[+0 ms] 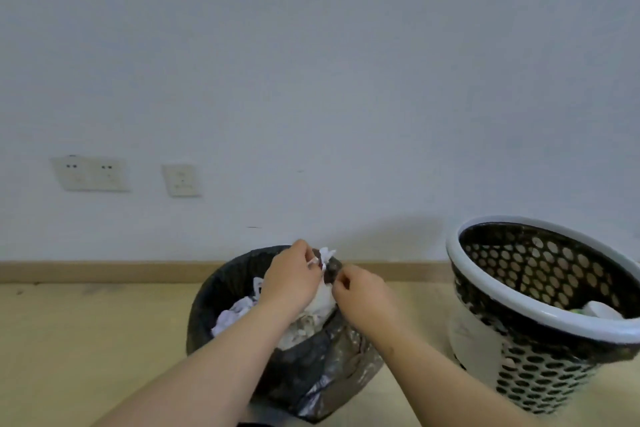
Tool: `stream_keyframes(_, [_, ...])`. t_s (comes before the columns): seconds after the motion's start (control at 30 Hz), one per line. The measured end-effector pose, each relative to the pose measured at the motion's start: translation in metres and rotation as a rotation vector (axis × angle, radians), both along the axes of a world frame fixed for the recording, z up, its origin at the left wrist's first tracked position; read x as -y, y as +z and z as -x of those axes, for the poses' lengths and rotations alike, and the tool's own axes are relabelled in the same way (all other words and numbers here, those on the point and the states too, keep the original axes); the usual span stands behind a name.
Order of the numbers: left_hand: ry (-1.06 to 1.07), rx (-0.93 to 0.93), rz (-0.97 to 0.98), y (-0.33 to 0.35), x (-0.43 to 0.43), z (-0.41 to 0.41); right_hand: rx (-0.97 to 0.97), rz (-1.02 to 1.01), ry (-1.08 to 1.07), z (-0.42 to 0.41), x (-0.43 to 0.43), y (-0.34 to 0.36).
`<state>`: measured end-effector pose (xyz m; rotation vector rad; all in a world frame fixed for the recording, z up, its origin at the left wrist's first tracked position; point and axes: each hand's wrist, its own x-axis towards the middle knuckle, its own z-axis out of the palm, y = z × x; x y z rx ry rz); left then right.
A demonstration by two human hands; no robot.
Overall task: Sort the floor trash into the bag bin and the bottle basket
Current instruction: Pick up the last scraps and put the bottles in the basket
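White bag (325, 298) in curled fingers (304, 252) of left hand (291, 282), right hand (363, 295); one bin (214, 288) below, one basket (554, 315) beside.

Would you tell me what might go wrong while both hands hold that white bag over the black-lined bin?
The left hand and right hand pinch the white bag by its top at the far rim of the bin, so it may slip and land outside. The black liner sags down the front; pressing the bag in might drag it off the rim.
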<state>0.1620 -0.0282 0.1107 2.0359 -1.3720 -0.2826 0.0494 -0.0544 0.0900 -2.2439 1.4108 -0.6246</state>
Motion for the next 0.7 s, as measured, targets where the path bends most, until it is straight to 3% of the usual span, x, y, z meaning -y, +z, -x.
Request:
stream_keyframes(0.13, [0.113,0.062,-0.092,-0.026,-0.024,-0.040,-0.078,-0.020,0.110,-0.035,-0.015,-0.013])
stream_keyframes(0.33, [0.045,0.101,-0.412,-0.048,-0.026,-0.051,-0.033,-0.052,0.137,-0.030,-0.005,-0.010])
stream_keyframes(0.57, [-0.057,0.144,-0.009,-0.021,-0.002,-0.002,0.069,0.053,-0.177,0.050,0.029,0.007])
stream_keyframes(0.63, [-0.127,0.098,0.073,-0.020,0.009,0.021,0.164,0.052,-0.319,0.083,0.035,0.010])
stream_keyframes(0.7, [-0.220,0.029,0.108,-0.019,0.022,0.057,0.114,0.110,-0.449,0.123,0.039,0.012])
